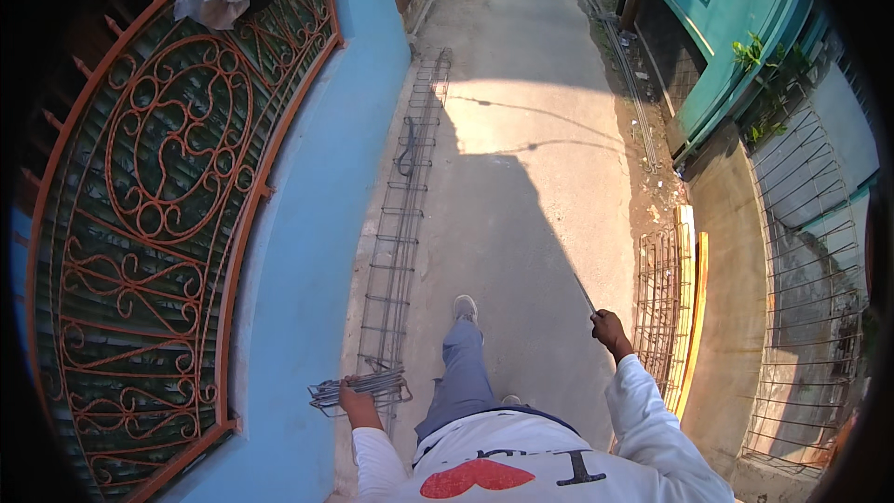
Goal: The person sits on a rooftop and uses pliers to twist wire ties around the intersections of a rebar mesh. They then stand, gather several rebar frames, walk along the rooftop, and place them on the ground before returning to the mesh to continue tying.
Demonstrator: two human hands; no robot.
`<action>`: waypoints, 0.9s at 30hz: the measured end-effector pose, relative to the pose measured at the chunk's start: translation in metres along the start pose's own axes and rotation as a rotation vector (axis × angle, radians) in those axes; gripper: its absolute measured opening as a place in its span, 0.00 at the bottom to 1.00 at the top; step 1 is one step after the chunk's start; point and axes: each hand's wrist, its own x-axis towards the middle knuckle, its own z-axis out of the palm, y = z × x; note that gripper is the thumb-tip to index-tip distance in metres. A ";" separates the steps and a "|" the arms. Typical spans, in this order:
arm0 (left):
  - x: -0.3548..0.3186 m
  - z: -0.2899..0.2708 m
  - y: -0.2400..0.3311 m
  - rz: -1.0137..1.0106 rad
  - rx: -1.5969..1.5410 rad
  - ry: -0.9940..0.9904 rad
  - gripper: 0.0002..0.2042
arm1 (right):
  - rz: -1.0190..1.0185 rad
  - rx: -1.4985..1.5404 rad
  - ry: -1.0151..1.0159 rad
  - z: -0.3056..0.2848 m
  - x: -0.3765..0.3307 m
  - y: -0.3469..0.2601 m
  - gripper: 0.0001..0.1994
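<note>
My left hand [358, 402] is closed round a bundle of bent steel rebar stirrups [386, 384], low at the left beside the blue wall. Beneath the bundle, a long rebar cage [396, 233] lies on the ground and runs away up the lane. My right hand [612, 333] is out to the right, its fingers wrapped round a thin dark rod [585, 292]. The rod points forward and slightly left; its far end is hard to make out against the shadow edge. What its near end looks like is hidden in my fist.
A blue wall [307, 186] with an orange metal gate [177, 224] borders the left. More rebar cages [655, 293] and yellowish boards [689, 317] stand along the right side. The concrete lane [512, 214] stretches ahead, with thin bars [638, 102] lying by its right edge.
</note>
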 end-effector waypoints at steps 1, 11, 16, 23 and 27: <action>0.010 0.042 -0.048 -0.073 0.031 -0.004 0.12 | 0.008 -0.053 0.071 -0.023 0.017 0.053 0.13; 0.046 0.425 -0.130 -0.149 0.227 -0.298 0.10 | 0.423 -0.327 -0.656 -0.001 -0.017 0.034 0.08; 0.060 0.558 -0.195 -0.054 0.393 -0.330 0.07 | 0.179 -0.505 -0.778 -0.026 0.046 0.005 0.08; 0.105 0.659 -0.255 0.177 0.656 -0.238 0.09 | -0.120 -0.734 -0.700 -0.095 0.326 -0.071 0.13; 0.069 0.717 -0.318 0.094 0.889 -0.034 0.11 | -0.104 -0.842 -0.598 -0.197 0.520 -0.094 0.11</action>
